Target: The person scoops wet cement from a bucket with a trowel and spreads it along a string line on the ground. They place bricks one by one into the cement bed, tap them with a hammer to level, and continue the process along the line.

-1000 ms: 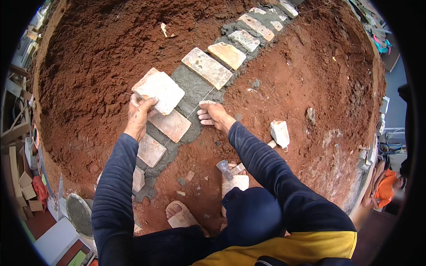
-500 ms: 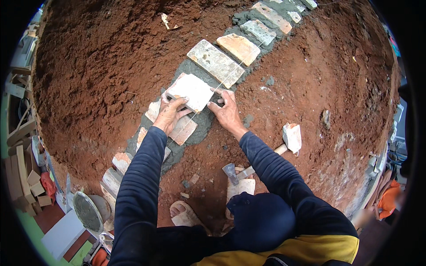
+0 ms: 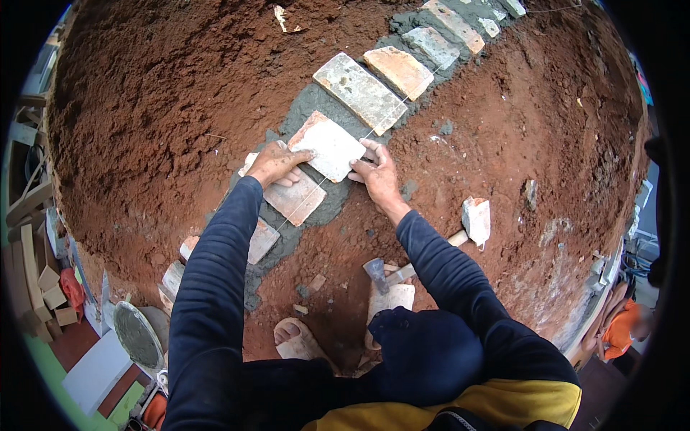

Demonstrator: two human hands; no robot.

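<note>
A broken brick with a whitened top [image 3: 328, 147] lies over a bed of grey mortar [image 3: 305, 108], between bricks set in a row. My left hand [image 3: 277, 164] grips its left corner, thumb on the top face. At its right edge my right hand [image 3: 378, 172] holds the brick between thumb and fingers, close to a taut string [image 3: 307, 198]. Just nearer lies a reddish brick [image 3: 295, 200], partly under my left fingers. Beyond the held brick sits a long grey brick [image 3: 361, 93], then an orange one [image 3: 399, 72].
A hammer with a wide metal head [image 3: 375, 274] lies by my sandalled feet, its handle passing under my right forearm. A loose broken brick [image 3: 476, 220] rests to the right. A mortar bucket [image 3: 136, 334] stands at lower left. Red soil [image 3: 180, 93] rises behind the row.
My left hand has shifted its grip round to the brick's near-left corner. The brick has turned slightly. The view has moved a little, and more of the reddish brick below shows.
</note>
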